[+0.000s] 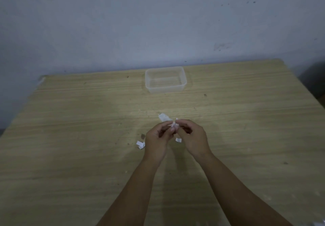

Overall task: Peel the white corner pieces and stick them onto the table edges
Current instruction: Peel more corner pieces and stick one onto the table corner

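Observation:
Over the middle of the wooden table (88,120), my left hand (157,141) and my right hand (192,138) meet fingertip to fingertip. Between them they pinch a small white corner piece (174,124), mostly hidden by the fingers. Another whitish piece (164,117) lies on the table just beyond my hands. Small white paper scraps (140,144) lie left of my left hand, and one scrap (178,140) lies between my wrists. A white patch (42,79) shows at the table's far left corner.
A clear plastic container (165,79) stands near the table's far edge, against the pale wall. The table's right edge (302,92) runs diagonally at the right. Something shiny (319,223) peeks in at the bottom right corner.

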